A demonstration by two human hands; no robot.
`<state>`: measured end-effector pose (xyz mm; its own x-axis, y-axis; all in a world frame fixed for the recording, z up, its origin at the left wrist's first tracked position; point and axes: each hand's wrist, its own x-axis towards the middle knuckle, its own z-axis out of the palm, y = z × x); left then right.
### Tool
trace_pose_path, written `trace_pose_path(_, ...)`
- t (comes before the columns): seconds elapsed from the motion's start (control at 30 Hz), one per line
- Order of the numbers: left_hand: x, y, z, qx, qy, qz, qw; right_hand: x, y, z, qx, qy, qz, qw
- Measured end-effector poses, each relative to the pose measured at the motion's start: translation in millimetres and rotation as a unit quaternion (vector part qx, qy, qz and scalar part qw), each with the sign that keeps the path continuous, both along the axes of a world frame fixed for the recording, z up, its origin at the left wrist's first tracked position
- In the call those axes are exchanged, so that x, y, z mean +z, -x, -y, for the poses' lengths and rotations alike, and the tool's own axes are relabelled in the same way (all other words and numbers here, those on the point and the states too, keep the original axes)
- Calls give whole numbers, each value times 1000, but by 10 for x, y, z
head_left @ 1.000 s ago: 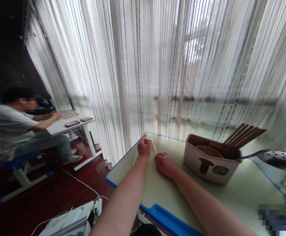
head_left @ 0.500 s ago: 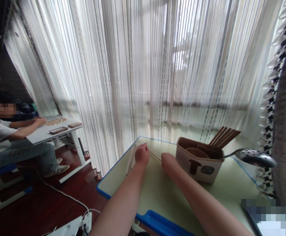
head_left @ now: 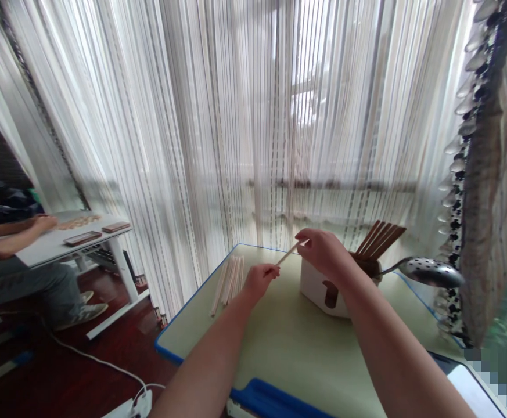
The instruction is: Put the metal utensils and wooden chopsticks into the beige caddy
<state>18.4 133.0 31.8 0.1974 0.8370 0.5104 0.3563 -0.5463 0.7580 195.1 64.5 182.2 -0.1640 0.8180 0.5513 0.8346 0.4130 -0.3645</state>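
Between my hands a pale chopstick (head_left: 287, 254) slants upward to the right; whether it is one or a pair I cannot tell. The lower end is pinched by my left hand (head_left: 261, 281), over the middle of the table. My right hand (head_left: 323, 251) is closed on the upper end, in front of the utensil holder (head_left: 320, 290), and hides much of it. Brown wooden sticks (head_left: 379, 237) and a perforated metal skimmer (head_left: 431, 271) stick out of the holder. Several pale chopsticks (head_left: 229, 280) lie loosely bunched on the table to the left of my left hand.
The pale green table (head_left: 279, 348) has a blue edge, with a curtain (head_left: 218, 145) right behind it. A flat dark-framed device (head_left: 457, 371) lies at the right. Further left, a person's arms (head_left: 13, 238) rest at a white table (head_left: 53, 247). A cable (head_left: 92, 357) crosses the floor.
My right hand has risen and moved right, now partly covering the holder. The chopstick has tipped from sloping down to the right to sloping up. The whole view has shifted a little.
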Motion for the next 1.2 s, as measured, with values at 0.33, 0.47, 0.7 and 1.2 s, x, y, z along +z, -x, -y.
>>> trace_pose_path(0.33, 60, -170, 161, -152, 189, 108, 964, -260, 192, -224, 128, 13, -206, 970)
trace_pose_path(0.47, 32, -202, 146, -160, 199, 146, 956, -219, 152, -203, 102, -25, -208, 972)
trace_pose_path(0.7, 152, -278, 233, -84, 107, 134, 982, -48, -86, -144, 90, -40, -243, 965)
trace_pose_path(1.2, 270, -497, 536, -37, -16, 49, 998, -5, -201, -174, 192, 2, -298, 935)
